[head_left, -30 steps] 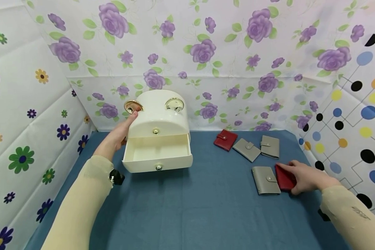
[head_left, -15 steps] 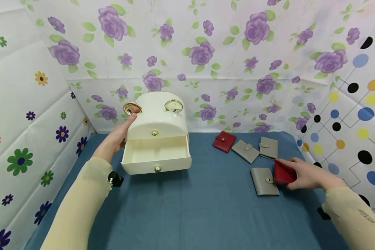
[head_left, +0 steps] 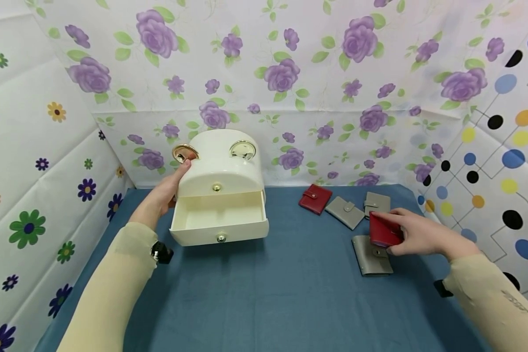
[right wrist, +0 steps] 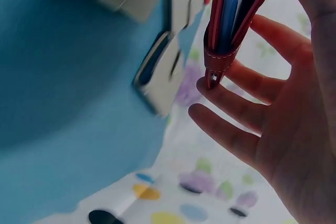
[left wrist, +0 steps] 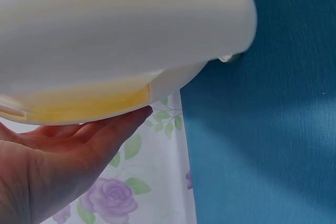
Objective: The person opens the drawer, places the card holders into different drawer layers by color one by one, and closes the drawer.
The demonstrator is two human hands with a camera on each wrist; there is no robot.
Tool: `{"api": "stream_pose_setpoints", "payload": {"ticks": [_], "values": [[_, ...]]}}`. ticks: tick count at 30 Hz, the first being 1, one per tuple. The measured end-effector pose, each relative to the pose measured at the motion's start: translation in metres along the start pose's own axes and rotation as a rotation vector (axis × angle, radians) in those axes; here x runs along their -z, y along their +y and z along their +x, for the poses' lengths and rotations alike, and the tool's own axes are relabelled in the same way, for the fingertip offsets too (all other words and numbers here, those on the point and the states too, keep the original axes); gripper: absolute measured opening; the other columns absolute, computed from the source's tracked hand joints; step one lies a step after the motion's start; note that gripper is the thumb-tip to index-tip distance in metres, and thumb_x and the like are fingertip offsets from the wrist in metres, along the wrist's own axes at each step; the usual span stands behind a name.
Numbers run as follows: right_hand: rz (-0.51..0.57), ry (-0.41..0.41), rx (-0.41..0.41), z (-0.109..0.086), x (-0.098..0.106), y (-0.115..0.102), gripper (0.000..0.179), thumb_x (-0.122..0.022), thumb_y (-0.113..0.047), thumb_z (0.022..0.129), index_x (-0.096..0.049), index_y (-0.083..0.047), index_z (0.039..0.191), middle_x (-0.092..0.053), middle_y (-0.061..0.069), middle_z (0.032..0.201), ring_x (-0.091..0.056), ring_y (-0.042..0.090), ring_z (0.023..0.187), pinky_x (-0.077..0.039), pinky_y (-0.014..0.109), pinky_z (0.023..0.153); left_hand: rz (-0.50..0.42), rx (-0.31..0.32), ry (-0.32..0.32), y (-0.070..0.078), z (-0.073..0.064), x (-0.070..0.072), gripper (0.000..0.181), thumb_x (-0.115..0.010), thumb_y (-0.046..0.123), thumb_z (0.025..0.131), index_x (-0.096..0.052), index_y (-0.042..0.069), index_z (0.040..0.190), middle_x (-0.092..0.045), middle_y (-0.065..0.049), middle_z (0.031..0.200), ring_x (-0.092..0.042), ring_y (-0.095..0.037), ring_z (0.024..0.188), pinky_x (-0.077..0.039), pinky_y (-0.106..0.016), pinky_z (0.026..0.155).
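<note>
My left hand (head_left: pixel 160 195) rests against the left side of a cream two-drawer storage box (head_left: pixel 222 178), thumb up near its gold-rimmed eye shape. In the left wrist view the fingers (left wrist: pixel 115 129) lie fairly straight along the box. Its lower drawer (head_left: pixel 220 232) is pulled out and holds nothing. My right hand (head_left: pixel 422 234) pinches a red snap-strap card wallet (head_left: pixel 385 230), raised above a grey card wallet (head_left: pixel 371 256). Blue inner leaves show at the edge of the red card wallet (right wrist: pixel 231 19) in the right wrist view.
Farther back on the blue cloth (head_left: pixel 290 293) lie another red wallet (head_left: pixel 315 199) and two grey wallets, one in the middle (head_left: pixel 345 212) and one to the right (head_left: pixel 377 203). Patterned fabric walls (head_left: pixel 286 88) enclose the back and both sides.
My right hand has lifted the red card wallet off the cloth and carried it left, over the grey one. The left hand and the box stay put.
</note>
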State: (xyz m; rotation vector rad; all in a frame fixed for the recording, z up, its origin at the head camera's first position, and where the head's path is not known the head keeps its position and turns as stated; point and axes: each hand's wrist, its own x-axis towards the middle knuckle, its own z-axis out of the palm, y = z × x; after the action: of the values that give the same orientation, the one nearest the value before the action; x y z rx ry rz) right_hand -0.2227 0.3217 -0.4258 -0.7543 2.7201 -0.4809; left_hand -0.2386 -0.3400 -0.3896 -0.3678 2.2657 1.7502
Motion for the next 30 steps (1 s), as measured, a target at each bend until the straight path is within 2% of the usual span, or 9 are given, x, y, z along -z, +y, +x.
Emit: {"api": "stream_pose_setpoints", "payload": {"ticks": [7, 13, 21, 30], "values": [[-0.063, -0.005, 0.075, 0.017, 0.004, -0.041, 0.095, -0.088, -0.035, 0.085, -0.042, -0.024, 0.166, -0.048, 0.016, 0.153, -0.057, 0.022, 0.106, -0.052, 0.035, 0.074, 0.007, -0.009, -0.012, -0.001, -0.002, 0.001, 0.097, -0.045, 0.090, 0.092, -0.051, 0.007, 0.143, -0.063, -0.003, 0.113, -0.068, -0.015, 0.092, -0.061, -0.035, 0.079], [-0.114, 0.027, 0.165, 0.037, 0.004, -0.080, 0.095, -0.087, -0.036, 0.085, -0.040, -0.031, 0.167, -0.048, 0.009, 0.156, -0.059, 0.018, 0.108, -0.053, 0.037, 0.078, -0.005, -0.006, -0.007, 0.000, -0.002, 0.002, 0.093, -0.047, 0.090, 0.092, -0.053, 0.010, 0.137, -0.061, -0.005, 0.116, -0.066, -0.017, 0.096, -0.060, -0.036, 0.081], [-0.170, 0.063, 0.296, 0.057, 0.000, -0.130, 0.102, -0.091, -0.041, 0.079, -0.040, -0.033, 0.167, -0.049, 0.006, 0.155, -0.055, 0.020, 0.113, -0.054, 0.033, 0.075, 0.026, -0.006, -0.006, 0.000, -0.003, 0.001, 0.099, -0.044, 0.093, 0.091, -0.052, 0.008, 0.141, -0.059, -0.008, 0.122, -0.065, -0.019, 0.100, -0.059, -0.038, 0.084], [-0.158, 0.115, 0.381, 0.073, 0.001, -0.162, 0.102, -0.092, -0.040, 0.078, -0.042, -0.033, 0.166, -0.048, 0.004, 0.157, -0.054, 0.020, 0.122, -0.056, 0.034, 0.078, 0.020, -0.005, -0.004, -0.001, -0.003, 0.000, 0.094, -0.046, 0.092, 0.090, -0.054, 0.009, 0.134, -0.060, -0.008, 0.118, -0.066, -0.020, 0.097, -0.060, -0.040, 0.084]]}}
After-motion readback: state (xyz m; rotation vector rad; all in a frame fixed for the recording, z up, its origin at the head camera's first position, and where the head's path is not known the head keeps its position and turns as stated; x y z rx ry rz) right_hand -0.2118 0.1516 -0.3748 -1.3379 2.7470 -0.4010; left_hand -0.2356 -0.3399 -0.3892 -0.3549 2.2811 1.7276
